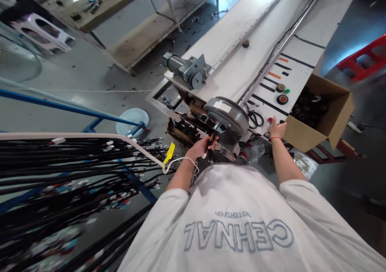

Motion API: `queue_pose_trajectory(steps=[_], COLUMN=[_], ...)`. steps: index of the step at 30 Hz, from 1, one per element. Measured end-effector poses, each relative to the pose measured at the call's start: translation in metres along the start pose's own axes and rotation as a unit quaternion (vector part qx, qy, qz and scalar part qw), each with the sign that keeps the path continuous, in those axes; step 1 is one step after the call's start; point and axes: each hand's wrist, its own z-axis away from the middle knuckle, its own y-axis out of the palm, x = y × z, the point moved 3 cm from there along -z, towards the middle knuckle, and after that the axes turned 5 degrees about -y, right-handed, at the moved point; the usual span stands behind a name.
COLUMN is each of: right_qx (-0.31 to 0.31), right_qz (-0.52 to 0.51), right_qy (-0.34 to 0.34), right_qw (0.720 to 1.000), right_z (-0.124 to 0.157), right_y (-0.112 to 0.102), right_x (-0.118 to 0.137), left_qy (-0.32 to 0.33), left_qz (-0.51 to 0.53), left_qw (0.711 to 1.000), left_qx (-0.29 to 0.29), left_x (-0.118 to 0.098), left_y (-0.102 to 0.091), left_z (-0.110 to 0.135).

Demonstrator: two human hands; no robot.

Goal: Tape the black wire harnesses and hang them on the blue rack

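Observation:
My left hand is closed around a dark wire harness with orange wires showing, just below the round grey machine head. A white cable loops by my left wrist, and a yellow tag hangs near it. My right hand rests at the front edge of the white machine table, fingers apart, touching or right beside a red button. Black-handled scissors lie between the machine head and that button.
Black cable bundles hang on a blue rack at left. A grey motor sits at the table's left corner. Tape rolls lie on the tabletop. An open cardboard box stands at right, near a red stool.

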Motion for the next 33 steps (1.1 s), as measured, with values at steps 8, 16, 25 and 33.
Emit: queue_pose_trajectory(steps=[8, 16, 25, 33], right_qx=[0.002, 0.006, 0.003, 0.024], right_qz=[0.012, 0.024, 0.005, -0.020], right_qy=[0.000, 0.016, 0.008, 0.008], right_qw=[1.000, 1.000, 1.000, 0.999], right_z=[0.001, 0.005, 0.005, 0.016], right_y=[-0.001, -0.005, -0.008, -0.022], right_x=[0.003, 0.007, 0.008, 0.023], left_qy=[-0.058, 0.044, 0.181, 0.173], left_qz=[0.118, -0.188, -0.431, -0.489], left_qw=[0.990, 0.981, 0.863, 0.821], left_qx=[0.050, -0.014, -0.193, -0.240], left_x=[0.015, 0.000, 0.023, -0.026], left_y=[0.008, 0.001, -0.005, 0.026], left_z=[-0.015, 0.007, 0.048, 0.040])
